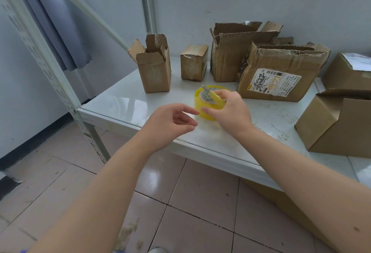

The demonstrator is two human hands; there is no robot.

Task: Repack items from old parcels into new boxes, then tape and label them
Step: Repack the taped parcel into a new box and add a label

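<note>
White surface (pixel 124 100) fills mid-frame, with a tiled floor (pixel 180 202) below it. Grey metal rack post (pixel 50 72) slants at left, touching the surface's left corner.

Plain brown box (pixel 337 124) sits at the right edge of the surface, top flap up. Torn labelled box (pixel 281 72) stands behind it toward centre, crumpled, white shipping label facing the camera. Tall box (pixel 230 56) stands just left of it against the wall, top ripped open, the two touching or nearly so. Far box (pixel 347 72) sits at the far right, white label on top. Open box (pixel 154 70) stands upright at back left, flaps up and ragged. Sealed box (pixel 193 62) stands between the open box and the tall box, apart from both.

Right hand (pixel 230 110) grips the tape (pixel 208 112): thumb on the near wall, fingers (pixel 224 95) curled over the top rim. Left hand (pixel 170 124) hovers just left of the tape, fingers loosely curled, holding nothing; cannot tell if the index tip touches the roll.

The tape is a yellow roll lying flat on the surface, centre, in front of the labelled box and apart from it. Yellow-handled cutter (pixel 212 96) lies tilted across the tape's core, blade tip pointing up-left, handle end under the right fingers.
</note>
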